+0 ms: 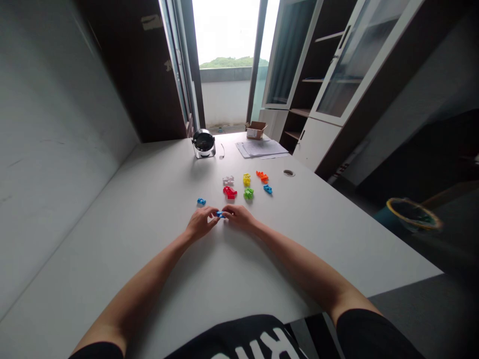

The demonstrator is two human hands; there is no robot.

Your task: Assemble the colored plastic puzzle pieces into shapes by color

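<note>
Left hand (200,223); right hand (240,217); blue piece (220,214) between; red piece (229,192) ahead

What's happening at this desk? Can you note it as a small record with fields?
Left hand: holds a blue plastic piece
Right hand: holds the same piece
Nearby: second blue piece, left of the hands
Further on: white piece, red piece, yellow piece, green piece, orange piece, third blue piece
Surface: white table
Far end: cardboard box, stacked papers, round metal device
</note>
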